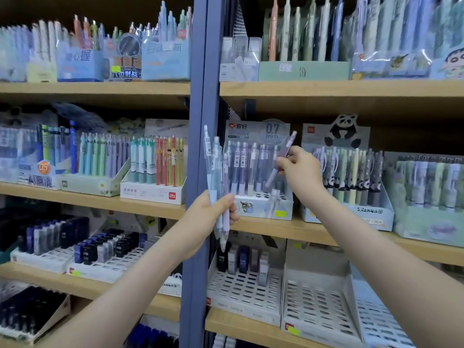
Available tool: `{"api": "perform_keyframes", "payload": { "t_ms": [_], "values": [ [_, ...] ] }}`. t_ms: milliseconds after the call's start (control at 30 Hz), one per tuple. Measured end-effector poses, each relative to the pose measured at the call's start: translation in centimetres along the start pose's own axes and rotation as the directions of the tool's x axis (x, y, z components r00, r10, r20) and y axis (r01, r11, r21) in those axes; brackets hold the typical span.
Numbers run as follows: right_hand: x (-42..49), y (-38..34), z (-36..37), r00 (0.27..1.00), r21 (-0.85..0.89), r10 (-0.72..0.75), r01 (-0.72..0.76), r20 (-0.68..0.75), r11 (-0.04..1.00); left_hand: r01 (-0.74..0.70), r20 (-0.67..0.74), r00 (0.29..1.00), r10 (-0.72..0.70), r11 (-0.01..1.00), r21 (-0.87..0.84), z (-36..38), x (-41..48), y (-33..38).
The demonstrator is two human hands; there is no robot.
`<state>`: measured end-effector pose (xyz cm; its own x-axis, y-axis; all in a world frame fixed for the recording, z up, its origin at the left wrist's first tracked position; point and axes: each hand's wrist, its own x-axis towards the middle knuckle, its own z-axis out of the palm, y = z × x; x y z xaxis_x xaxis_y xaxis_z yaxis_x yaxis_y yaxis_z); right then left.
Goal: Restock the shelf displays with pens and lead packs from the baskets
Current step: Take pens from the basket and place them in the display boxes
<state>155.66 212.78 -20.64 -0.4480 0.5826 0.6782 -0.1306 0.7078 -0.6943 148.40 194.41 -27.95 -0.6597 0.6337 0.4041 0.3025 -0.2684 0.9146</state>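
My left hand [213, 214] and right hand [301, 169] are bare; my forearms [125, 285] are uncovered down to the bottom edge.

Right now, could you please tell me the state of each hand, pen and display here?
Left hand, holds a bunch of pens upright.
Right hand, pinches one purple pen, tilted, at the 0.7 mm display.
0.7 mm display, partly filled, some front holes empty.
Lead tray, few lead packs at back.
Neighbouring tray, empty.

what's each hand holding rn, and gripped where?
Left hand grips a bundle of pale translucent plastic pens around their lower barrels, tips down. Right hand pinches a single purple translucent pen at mid-barrel, tilted.
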Motion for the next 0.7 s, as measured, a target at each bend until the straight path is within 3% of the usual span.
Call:
{"api": "perform_keyframes", "payload": {
  "t_ms": [100,400,567,700],
  "values": [
    [0.4,0.0,0.1,0.999,0.013,-0.022,0.022,-0.037,1.000,0.002,0.003,1.000,-0.002,1.000,-0.013,-0.1,0.1,-0.2],
    [0.9,0.0,1.6,0.990,-0.207,-0.040,0.067,0.135,0.976,-0.032,0.024,0.999,0.033,0.999,-0.031,-0.4,0.4,0.1],
    [1.8,-0.2,1.9,0.987,-0.581,-0.152,0.157,0.058,0.799,-0.027,0.038,0.999,0.029,0.998,-0.053,-0.6,0.0,0.4],
    [2.2,-0.5,1.7,0.985,-0.563,-0.152,0.174,0.085,0.808,-0.023,0.053,0.998,0.026,0.998,-0.060,-0.7,-0.2,0.5]
  ]
}}
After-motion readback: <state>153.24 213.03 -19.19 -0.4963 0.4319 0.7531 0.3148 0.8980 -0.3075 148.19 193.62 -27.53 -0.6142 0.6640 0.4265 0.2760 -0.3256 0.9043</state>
